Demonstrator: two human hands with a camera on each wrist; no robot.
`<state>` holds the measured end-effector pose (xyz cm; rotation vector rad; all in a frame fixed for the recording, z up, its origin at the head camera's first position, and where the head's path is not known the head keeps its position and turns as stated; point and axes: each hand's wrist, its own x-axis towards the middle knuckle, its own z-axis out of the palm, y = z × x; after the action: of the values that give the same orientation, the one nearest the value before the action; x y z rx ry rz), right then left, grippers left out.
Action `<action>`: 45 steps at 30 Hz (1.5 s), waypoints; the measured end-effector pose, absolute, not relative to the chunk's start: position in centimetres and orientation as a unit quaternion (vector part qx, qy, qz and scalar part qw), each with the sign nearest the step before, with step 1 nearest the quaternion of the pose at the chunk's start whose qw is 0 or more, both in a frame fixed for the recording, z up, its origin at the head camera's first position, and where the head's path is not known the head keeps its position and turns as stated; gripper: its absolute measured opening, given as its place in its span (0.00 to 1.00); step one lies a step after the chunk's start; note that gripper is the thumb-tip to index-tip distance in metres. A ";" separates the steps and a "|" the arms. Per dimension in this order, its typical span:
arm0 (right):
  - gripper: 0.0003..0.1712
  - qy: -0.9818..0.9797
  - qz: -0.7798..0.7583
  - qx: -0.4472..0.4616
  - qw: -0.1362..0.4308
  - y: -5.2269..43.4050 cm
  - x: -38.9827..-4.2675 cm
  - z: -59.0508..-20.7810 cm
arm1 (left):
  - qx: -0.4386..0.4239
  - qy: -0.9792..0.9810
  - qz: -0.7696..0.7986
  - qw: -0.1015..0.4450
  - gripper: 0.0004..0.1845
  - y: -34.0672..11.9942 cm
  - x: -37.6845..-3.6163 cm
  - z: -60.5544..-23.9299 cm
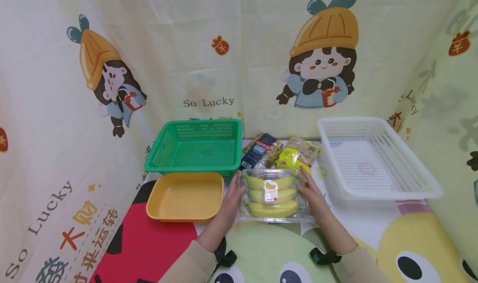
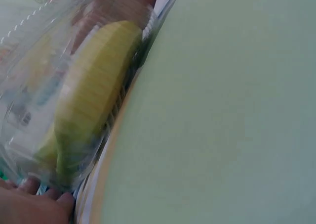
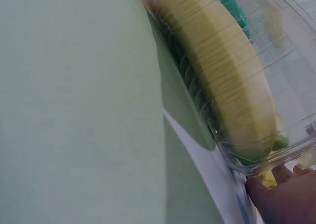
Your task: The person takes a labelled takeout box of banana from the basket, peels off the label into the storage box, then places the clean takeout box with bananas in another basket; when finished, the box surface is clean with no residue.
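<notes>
A clear plastic clamshell box of bananas (image 1: 273, 196) is held between both hands, in front of two bags. My left hand (image 1: 232, 198) grips its left side and my right hand (image 1: 313, 196) its right side, thumbs toward the lid. Several yellow-green bananas lie inside, under a white label (image 1: 271, 190). In the left wrist view a banana (image 2: 96, 85) shows through the plastic, with the left fingers (image 2: 61, 204) at the box's end. The right wrist view shows the right hand (image 3: 289, 197) at the opposite end. Whether the box touches the table cannot be told.
Behind the box lie an AGNESI pasta bag (image 1: 261, 150) and a yellow-labelled bag (image 1: 296, 153). A green basket (image 1: 157, 162) and an orange-yellow bin (image 1: 184, 217) stand left. At right is a white basket (image 1: 388, 193). A printed curtain (image 1: 257, 67) encloses the table.
</notes>
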<state>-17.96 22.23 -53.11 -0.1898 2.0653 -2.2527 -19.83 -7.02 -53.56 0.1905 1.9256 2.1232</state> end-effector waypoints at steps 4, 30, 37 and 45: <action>0.38 0.677 -0.733 -0.066 0.035 22.4 -17.9 -53.3 | 0.079 0.663 0.732 0.137 0.37 -7.3 -19.9 -53.7; 0.30 0.763 -0.643 -0.057 -0.034 23.8 -18.2 -48.5 | 0.079 0.661 0.740 0.093 0.36 -6.3 -19.6 -53.9; 0.27 0.780 -0.619 -0.084 -0.007 23.3 -17.9 -46.1 | 0.073 0.665 0.738 0.093 0.36 -6.3 -19.7 -54.0; 0.26 0.808 -0.565 -0.107 0.123 20.8 -17.9 -44.9 | 0.073 0.669 0.734 0.096 0.35 -6.3 -19.7 -54.2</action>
<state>-17.87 20.75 -44.95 -0.3121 2.3578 -1.6493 -19.70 -6.28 -54.19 0.2176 1.9818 2.1735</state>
